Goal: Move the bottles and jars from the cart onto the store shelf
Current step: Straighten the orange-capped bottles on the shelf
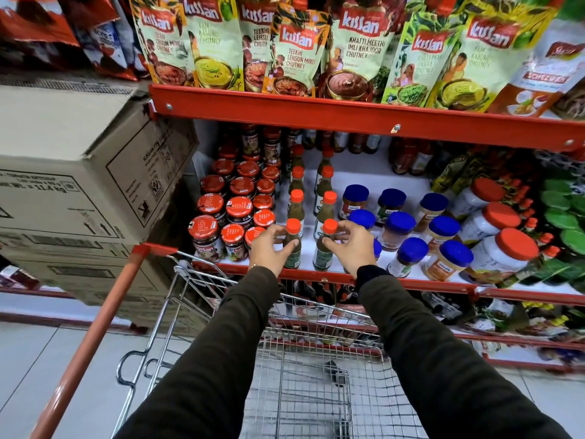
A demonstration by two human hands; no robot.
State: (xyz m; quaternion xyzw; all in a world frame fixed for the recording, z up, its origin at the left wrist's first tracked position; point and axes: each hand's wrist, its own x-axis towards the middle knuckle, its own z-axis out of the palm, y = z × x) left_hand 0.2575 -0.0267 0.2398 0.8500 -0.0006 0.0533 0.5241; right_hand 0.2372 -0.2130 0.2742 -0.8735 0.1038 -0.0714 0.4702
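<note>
Two green sauce bottles with orange caps stand at the front edge of the red store shelf (pixel 316 275). My left hand (pixel 269 248) is wrapped around the left bottle (pixel 292 251). My right hand (pixel 351 245) grips the right bottle (pixel 323 256) at its neck. Behind them run two rows of the same bottles (pixel 297 204). The wire cart (pixel 304 375) sits below my arms, and its basket looks empty apart from a small dark thing.
Red-lidded jars (pixel 234 210) fill the shelf to the left, blue-lidded jars (pixel 402 223) and big white jars (pixel 500 248) to the right. Chutney pouches (pixel 294 52) line the shelf above. Stacked cardboard boxes (pixel 79 172) stand at the left, beside the cart's orange handle (pixel 91 337).
</note>
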